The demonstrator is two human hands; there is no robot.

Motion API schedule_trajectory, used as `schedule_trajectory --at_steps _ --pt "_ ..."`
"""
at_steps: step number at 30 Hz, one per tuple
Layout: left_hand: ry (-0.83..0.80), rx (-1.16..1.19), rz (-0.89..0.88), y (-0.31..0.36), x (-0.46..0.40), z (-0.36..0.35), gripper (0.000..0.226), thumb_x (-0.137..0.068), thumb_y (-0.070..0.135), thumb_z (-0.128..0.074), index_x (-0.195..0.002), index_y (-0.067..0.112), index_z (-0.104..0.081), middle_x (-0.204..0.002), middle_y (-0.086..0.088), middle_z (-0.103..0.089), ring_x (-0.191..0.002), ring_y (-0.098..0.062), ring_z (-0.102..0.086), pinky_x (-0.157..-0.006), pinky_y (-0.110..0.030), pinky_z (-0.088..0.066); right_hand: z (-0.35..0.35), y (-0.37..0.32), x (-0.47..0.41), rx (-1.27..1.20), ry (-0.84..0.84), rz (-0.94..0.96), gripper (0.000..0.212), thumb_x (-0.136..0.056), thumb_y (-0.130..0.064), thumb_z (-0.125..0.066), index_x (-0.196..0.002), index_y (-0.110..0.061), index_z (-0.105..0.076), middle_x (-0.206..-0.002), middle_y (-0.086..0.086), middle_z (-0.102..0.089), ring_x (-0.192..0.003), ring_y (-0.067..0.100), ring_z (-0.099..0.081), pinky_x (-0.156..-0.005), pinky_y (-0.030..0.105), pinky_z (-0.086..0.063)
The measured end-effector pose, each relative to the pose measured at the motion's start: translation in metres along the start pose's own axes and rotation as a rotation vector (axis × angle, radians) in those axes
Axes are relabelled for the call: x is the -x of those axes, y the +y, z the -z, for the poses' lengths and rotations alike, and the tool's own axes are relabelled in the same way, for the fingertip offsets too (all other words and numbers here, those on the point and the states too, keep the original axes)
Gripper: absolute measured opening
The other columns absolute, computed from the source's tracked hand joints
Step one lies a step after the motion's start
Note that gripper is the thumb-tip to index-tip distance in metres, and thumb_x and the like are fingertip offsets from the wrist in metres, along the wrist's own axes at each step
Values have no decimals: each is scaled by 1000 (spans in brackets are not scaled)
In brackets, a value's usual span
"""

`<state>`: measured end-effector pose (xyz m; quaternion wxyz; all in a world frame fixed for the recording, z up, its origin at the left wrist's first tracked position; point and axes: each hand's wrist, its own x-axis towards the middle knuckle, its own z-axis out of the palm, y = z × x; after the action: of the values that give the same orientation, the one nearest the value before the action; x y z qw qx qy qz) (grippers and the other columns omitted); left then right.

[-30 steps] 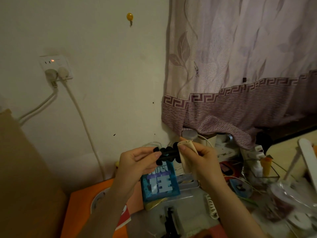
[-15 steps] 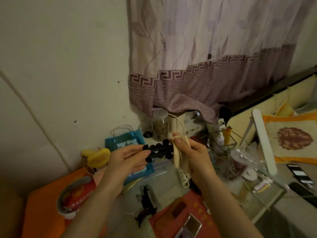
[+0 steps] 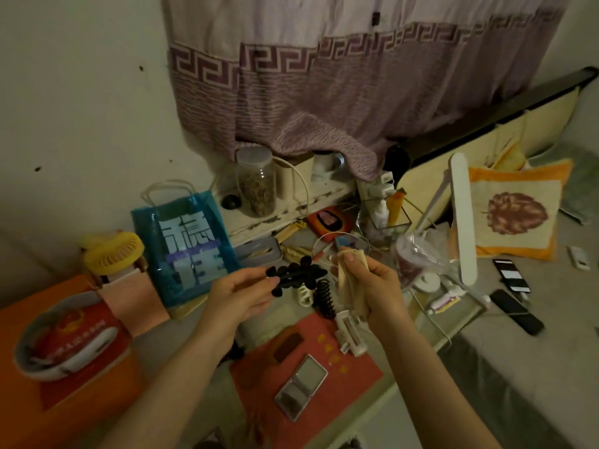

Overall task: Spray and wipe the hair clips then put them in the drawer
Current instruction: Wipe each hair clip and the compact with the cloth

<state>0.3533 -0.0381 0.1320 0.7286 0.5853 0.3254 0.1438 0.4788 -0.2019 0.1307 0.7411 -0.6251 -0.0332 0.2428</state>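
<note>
The left hand is pinching one end of the black hair clip, holding it just right of the blue bag. The right hand is gripping a folded beige cloth beside it. The clip is probably light, stiff and knobbly; gripping its bar seems safest.

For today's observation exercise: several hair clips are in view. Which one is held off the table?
The black flower-shaped clip, pinched in the left hand. The white clip and black spiral clip lie on the table below it.
</note>
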Motion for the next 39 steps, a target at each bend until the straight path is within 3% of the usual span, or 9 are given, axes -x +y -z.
schedule_trajectory --at_steps 4,7,12,17,24,31,34,36,39 --pt "93 23 81 -30 -30 -34 30 -78 11 -73 -107 11 -66 -98 -10 -72 -84 -19 -72 -64 -18 -57 36 7 -43 27 3 -63 19 -90 -19 -63 -92 -3 -73 -79 15 -66 -63 21 -61 -50 30 -51" --pt "226 39 143 -54 -51 -62 31 -80 11 -72 -110 11 -66 -100 -11 -70 -86 -20 -70 -64 -20 -56 64 11 -81 72 -18 -134 26 -90 -19 -62 -96 5 -70 -80 17 -65 -67 25 -59 -59 33 -48" --pt "470 155 262 -95 -85 -100 19 -83 8 -70 -102 9 -68 -101 -17 -70 -94 -31 -67 -86 -43 -54 98 22 -138 159 -92 -212 33 -89 -21 -65 -90 12 -65 -78 22 -60 -72 30 -54 -68 39 -45" --pt "649 192 265 -121 -104 -116 15 -82 7 -71 -96 11 -70 -90 -5 -71 -85 -19 -67 -72 -27 -52 105 41 -174 270 -174 -283 20 -86 -24 -68 -80 -5 -73 -83 24 -69 -74 30 -65 -68 41 -55" --pt "751 159 289 -140 -128 -117 16 -80 8 -73 -96 9 -71 -91 -8 -72 -87 -21 -67 -86 -39 -52 93 66 -197 429 -251 -341 23 -86 -23 -68 -65 -25 -74 -69 6 -69 -70 23 -62 -65 35 -51" --pt "826 157 321 -159 -150 -105 14 -77 6 -75 -88 14 -70 -88 -4 -70 -91 -22 -67 -86 -34 -52 85 89 -209 393 -280 -388 31 -89 -15 -64 -84 16 -63 -63 12 -56 -54 14 -56 -52 22 -46" --pt "832 121 315 -168 -157 -98 16 -77 5 -75 -86 15 -68 -91 -7 -70 -94 -24 -66 -91 -38 -51 79 98 -211 354 -301 -440 20 -89 -11 -63 -78 5 -69 -57 4 -60 -46 6 -57 -44 16 -45" --pt "827 82 299 -173 -163 -94 15 -78 4 -75 -87 14 -68 -95 -11 -71 -96 -24 -66 -93 -39 -51 74 104 -211 367 -320 -451 17 -89 -12 -63 -75 -5 -70 -59 4 -64 -51 9 -61 -48 18 -48" --pt "846 49 299 -181 -170 -88 15 -79 4 -74 -88 15 -68 -93 -5 -70 -92 -19 -65 -90 -34 -50 69 113 -209 360 -325 -477 14 -90 -13 -62 -89 -2 -71 -88 26 -68 -77 35 -67 -72 43 -54"
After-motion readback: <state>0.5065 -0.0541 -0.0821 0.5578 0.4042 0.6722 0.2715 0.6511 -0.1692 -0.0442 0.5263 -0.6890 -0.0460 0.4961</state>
